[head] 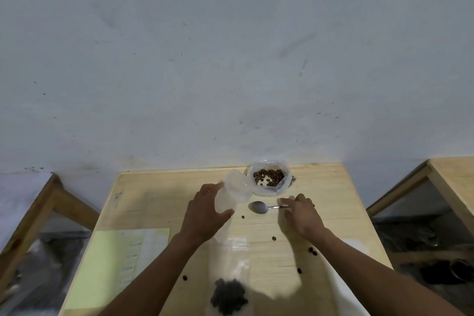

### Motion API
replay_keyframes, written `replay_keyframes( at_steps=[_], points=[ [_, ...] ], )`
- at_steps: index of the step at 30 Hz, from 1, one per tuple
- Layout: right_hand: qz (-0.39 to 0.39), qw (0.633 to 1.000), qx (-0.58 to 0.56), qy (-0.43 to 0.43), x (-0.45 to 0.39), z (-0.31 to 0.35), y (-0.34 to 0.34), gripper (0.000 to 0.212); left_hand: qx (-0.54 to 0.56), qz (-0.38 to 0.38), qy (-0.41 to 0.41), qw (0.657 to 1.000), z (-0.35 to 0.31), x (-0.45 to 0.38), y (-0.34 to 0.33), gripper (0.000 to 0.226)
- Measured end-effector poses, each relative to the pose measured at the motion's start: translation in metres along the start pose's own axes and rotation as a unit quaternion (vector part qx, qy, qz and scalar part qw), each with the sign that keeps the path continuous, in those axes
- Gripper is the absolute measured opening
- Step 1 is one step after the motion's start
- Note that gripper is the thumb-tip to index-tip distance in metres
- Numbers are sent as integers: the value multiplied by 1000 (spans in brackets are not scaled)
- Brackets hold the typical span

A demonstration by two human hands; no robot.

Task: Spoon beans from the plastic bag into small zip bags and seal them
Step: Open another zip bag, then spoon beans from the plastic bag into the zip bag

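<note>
The plastic bag (269, 178) of beans (268, 177) sits at the table's twelve o'clock edge, close against the wall (230, 59), its mouth rolled wide, presumably so a spoon can dip in freely. At its eight o'clock, touching it, an empty small zip bag (234, 194) is held by the left hand (205, 215), thumb under one side and fingers curled round the other, tilted with its mouth toward the beans, likely to shorten the carry. At the plastic bag's six o'clock lies the spoon (259, 207), bowl empty and pointing to nine o'clock; the right hand (302, 215) pinches its handle low against the table (159, 200), seemingly picking it up or setting it down.

Toward six o'clock, near the table's front edge, a filled zip bag (229, 290) lies flat, beans gathered at its bottom; whether it is sealed I cannot tell. Loose beans (274, 238) dot the wood around four and five o'clock. A pale green sheet (115, 264) lies at seven o'clock, white cloth (341, 285) at five o'clock.

Room is tight at the wall side; open wood lies at nine and three o'clock.
</note>
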State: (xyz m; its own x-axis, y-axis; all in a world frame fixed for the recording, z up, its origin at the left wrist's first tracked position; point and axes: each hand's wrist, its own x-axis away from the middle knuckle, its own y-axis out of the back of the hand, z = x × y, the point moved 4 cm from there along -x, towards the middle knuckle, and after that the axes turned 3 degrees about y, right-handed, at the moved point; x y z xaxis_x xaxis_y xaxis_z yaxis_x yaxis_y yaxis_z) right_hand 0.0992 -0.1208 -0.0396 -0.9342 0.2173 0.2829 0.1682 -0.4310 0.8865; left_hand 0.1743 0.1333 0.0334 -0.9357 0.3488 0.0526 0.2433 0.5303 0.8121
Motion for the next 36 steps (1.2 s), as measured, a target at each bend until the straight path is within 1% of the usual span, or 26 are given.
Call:
replay_keyframes(
  at_steps=[2, 5, 7, 10, 12, 13, 14, 16, 18, 19, 21, 23, 25, 28, 31, 32, 33, 36],
  points=[
    [-23, 999, 46, 11, 2, 1, -5, 33, -2, 3, 6, 1000, 5, -3, -1, 70],
    [-49, 997, 65, 2, 6, 4, -9, 28, -3, 11, 14, 1000, 13, -4, -4, 70],
    [-33, 995, 95, -11, 6, 5, -10, 29, -6, 25, 19, 999, 17, -5, -6, 71],
    [33, 992, 123, -5, 9, 12, -5, 25, -16, 43, 24, 999, 20, -9, -9, 72],
    [52, 996, 75, 23, 8, 14, 0, 14, -21, 52, 26, 998, 20, -12, -10, 72],
    [49, 998, 23, 32, 7, 13, 4, 9, -22, 57, 28, 998, 20, -14, -11, 72],
    [46, 997, -45, 34, 6, 12, 8, 11, -23, 64, 29, 997, 20, -16, -12, 72],
    [3, 989, -145, 37, 0, 9, 25, 16, -23, 79, 29, 996, 19, -20, -14, 72],
    [-44, 985, -160, 57, -7, 8, 46, 17, -22, 99, 26, 995, 18, -26, -18, 72],
    [-55, 984, -162, 55, -12, 7, 56, 23, -21, 109, 22, 994, 16, -28, -21, 72],
    [-55, 979, -195, 23, -23, 0, 71, 34, -24, 130, 3, 991, 13, -35, -29, 73],
    [-60, 966, -249, -26, -33, -9, 78, 33, -29, 152, -23, 988, 7, -41, -38, 75],
    [-88, 947, -300, -72, -39, -13, 81, 29, -26, 173, -46, 983, 1, -46, -45, 77],
    [-160, 896, -399, -111, -41, -15, 76, 21, -20, 200, -74, 977, -7, -51, -55, 81],
    [-255, 813, -506, -135, -42, -16, 61, 4, -14, 211, -94, 973, -11, -55, -62, 79],
    [-278, 797, -517, -141, -42, -16, 57, 4, -11, 212, -97, 972, -12, -56, -64, 77],
    [-295, 796, -509, -144, -43, -16, 53, 9, -10, 212, -103, 972, -12, -57, -66, 76],
    [-330, 823, -445, -128, -40, -13, 44, 22, -14, 210, -118, 970, -13, -60, -69, 76]
  ],
)
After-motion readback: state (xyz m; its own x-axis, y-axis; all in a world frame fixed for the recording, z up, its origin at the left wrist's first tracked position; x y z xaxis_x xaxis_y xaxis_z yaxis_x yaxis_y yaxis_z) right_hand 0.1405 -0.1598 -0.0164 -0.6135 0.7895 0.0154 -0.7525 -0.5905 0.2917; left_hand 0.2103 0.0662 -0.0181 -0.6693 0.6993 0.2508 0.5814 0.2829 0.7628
